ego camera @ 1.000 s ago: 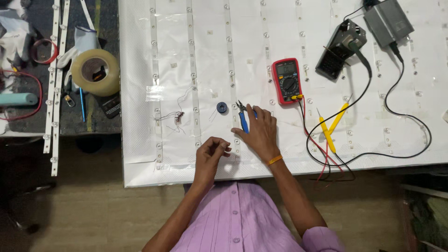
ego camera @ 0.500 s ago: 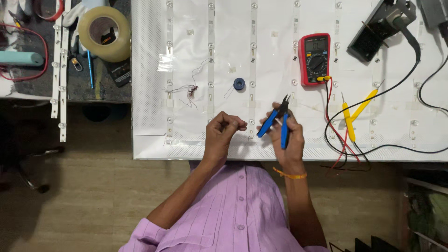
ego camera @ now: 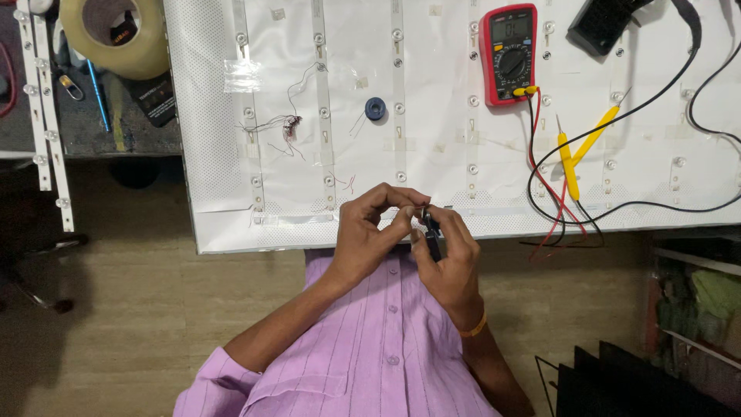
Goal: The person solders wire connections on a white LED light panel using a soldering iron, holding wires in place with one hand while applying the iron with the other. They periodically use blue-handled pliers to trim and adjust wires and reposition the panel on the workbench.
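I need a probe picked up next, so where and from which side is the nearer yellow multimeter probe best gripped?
Grip the yellow probe on its plastic barrel, near the middle, coming from above with fingers across its width. It lies flat on the white panel, nearly upright in the picture, metal tip pointing away from the person and its lead trailing from the near end. Its top crosses a second yellow probe, so probably stay lower.

A red multimeter (ego camera: 509, 52) with a black dial sits at one o'clock on the white panel (ego camera: 432, 139). Two yellow probes (ego camera: 577, 147) lie at three o'clock with red and black leads. The shirt (ego camera: 370, 347) is lilac, finely striped. The small spool (ego camera: 375, 108) is blue.
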`<state>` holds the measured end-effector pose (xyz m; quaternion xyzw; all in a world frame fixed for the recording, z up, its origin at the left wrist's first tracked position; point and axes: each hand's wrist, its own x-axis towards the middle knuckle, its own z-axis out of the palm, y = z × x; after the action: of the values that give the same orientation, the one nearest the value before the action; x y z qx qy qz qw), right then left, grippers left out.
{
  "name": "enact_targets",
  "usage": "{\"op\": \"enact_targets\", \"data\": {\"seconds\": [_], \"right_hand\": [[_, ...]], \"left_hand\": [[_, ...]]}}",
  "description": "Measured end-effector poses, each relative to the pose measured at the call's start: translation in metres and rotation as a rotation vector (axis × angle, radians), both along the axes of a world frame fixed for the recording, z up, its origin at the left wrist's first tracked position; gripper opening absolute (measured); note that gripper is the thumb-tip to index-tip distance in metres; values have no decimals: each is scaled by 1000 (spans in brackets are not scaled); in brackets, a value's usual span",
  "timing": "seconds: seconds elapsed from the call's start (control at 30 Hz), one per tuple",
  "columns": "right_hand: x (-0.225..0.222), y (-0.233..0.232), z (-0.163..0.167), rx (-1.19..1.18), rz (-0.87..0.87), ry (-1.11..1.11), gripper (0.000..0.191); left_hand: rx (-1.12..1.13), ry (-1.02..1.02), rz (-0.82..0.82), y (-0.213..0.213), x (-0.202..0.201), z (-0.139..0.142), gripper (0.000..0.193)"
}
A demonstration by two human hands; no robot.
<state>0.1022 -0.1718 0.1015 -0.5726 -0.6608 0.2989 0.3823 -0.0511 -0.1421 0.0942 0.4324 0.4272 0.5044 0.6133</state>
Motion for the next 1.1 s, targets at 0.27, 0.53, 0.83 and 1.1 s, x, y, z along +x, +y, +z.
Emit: {"op": "enact_targets", "data": {"seconds": [0.27, 0.53, 0.83, 1.1], "right_hand": [[-1, 5, -6, -81, 3, 84, 24], [-1, 8, -13, -43, 16, 55, 24], [6, 14, -7, 5, -32, -4, 21], [-12, 4, -11, -30, 19, 9, 22]], "left_hand": [[9, 49, 1, 3, -5, 1, 5], [18, 92, 20, 3, -6, -3, 9], [129, 301, -66, 3, -19, -8, 10], [-258, -663, 124, -1, 4, -28, 9]]}}
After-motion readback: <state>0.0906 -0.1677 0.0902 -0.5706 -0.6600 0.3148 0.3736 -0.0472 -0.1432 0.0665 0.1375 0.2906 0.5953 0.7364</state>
